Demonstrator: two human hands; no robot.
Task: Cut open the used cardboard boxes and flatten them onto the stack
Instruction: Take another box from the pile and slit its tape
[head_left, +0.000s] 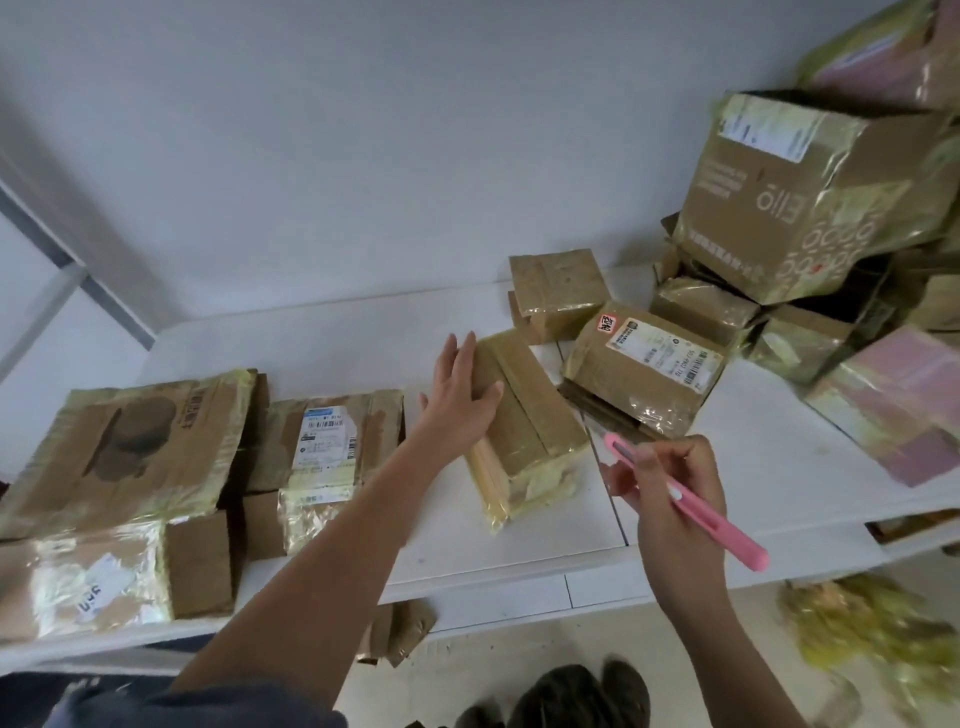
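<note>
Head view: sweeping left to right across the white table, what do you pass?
Flattened boxes → left hand → tape-wrapped box → right hand holding pink cutter → pile of uncut boxes.

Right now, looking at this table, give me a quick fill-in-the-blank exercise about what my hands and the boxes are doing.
1. The right hand holds a ____ utility knife.
2. The left hand rests on the taped box with its fingers ____.
3. The flattened boxes lie to the ____ of the taped box.

Missing words: pink; straight; left
</note>
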